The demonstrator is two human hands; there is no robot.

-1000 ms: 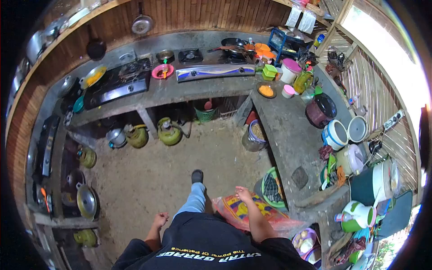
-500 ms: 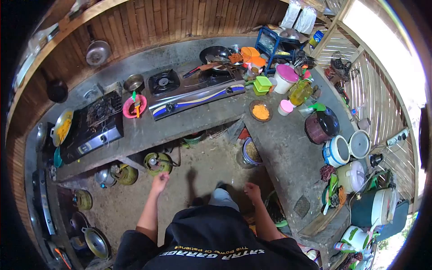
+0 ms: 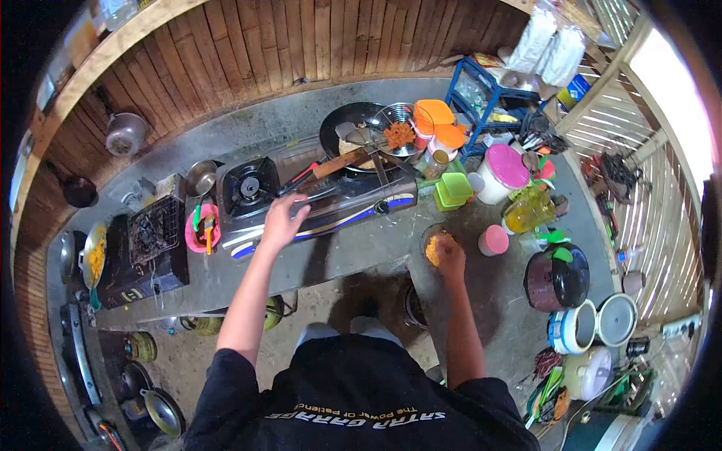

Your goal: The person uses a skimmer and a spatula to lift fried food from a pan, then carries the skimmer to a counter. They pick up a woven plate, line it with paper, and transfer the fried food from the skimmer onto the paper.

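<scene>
My right hand (image 3: 451, 259) reaches down over a small dark plate (image 3: 426, 239) of crumbly orange food (image 3: 432, 250). Its fingers are curled together at the food, and what they hold, if anything, is hidden. My left hand (image 3: 283, 223) is open, its fingers spread above the front edge of the gas stove (image 3: 342, 214), holding nothing. Just beyond it lie a red-and-black handle (image 3: 299, 178) and a wooden-handled utensil (image 3: 338, 163), which reaches across the black wok (image 3: 331, 139). A wire strainer (image 3: 397, 114) with reddish-orange pieces rests at the wok's right side.
Right of the stove stand green containers (image 3: 453, 190), orange-lidded tubs (image 3: 434, 113), a pink-lidded jar (image 3: 493, 240) and a white bucket with a magenta lid (image 3: 505, 169). A dark lidded pot (image 3: 556, 276) is farther right. A pink bowl (image 3: 203, 228) sits left.
I have moved forward to the counter. My left hand has risen from over the floor to the stove front and spread open; my right hand has moved onto the plate of orange food.
</scene>
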